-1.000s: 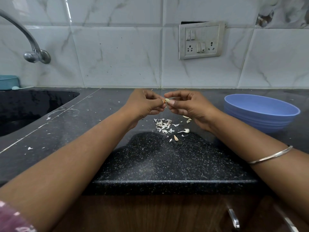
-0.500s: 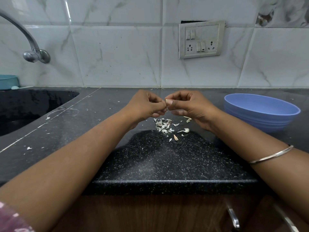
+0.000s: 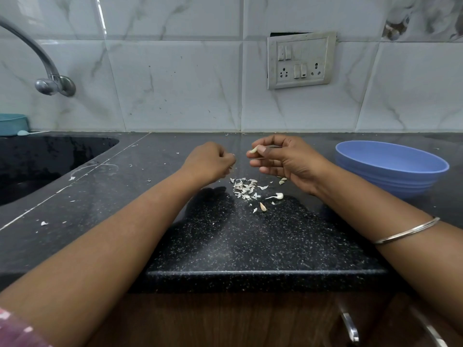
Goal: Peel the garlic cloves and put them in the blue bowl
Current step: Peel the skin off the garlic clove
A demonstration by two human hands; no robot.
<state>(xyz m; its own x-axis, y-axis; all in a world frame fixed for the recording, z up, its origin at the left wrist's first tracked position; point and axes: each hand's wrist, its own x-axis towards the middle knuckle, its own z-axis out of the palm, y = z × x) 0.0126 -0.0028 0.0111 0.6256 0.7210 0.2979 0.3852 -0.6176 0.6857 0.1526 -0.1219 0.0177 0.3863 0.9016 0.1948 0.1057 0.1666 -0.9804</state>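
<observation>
Counter [image 3: 175, 246]; pinched clove [image 3: 253, 149] tip leftward

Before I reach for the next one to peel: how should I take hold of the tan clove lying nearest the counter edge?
Pinch the tan clove across its plump middle, coming straight down from above. It lies flat on the countertop with its pointed end facing away, apart from the peel scraps, so its long sides are free for a grip.

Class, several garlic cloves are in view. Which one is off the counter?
The garlic clove pinched at the right hand fingertips. The other cloves lie on the black counter by the peel scraps.
</observation>
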